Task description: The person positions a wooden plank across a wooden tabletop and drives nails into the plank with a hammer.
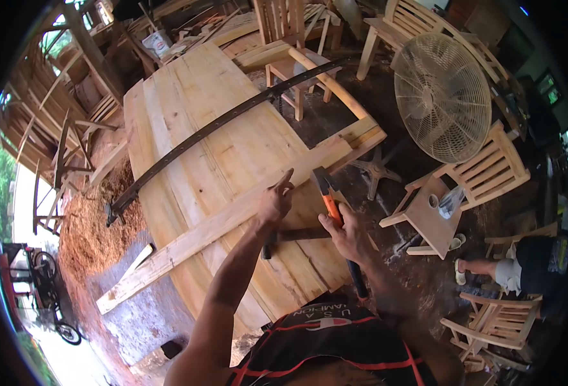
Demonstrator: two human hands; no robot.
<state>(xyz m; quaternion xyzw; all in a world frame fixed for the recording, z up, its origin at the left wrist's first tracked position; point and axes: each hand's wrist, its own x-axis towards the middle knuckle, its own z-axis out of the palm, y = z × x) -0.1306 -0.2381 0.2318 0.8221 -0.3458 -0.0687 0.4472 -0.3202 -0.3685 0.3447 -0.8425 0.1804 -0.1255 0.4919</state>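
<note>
Right hand (349,237) holds hammer (331,207); contents of cup (433,201) unclear.

Chairs (489,168) + lg. fan (442,98), dirt flr. (419,219)

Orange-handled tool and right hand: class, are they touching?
Touching: the head view shows the right hand closed around the orange-handled tool.

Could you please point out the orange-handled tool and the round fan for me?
Orange-handled tool (330,206): head view, on the orange part of its handle.
Round fan (428,99): head view, on its hub.
</note>
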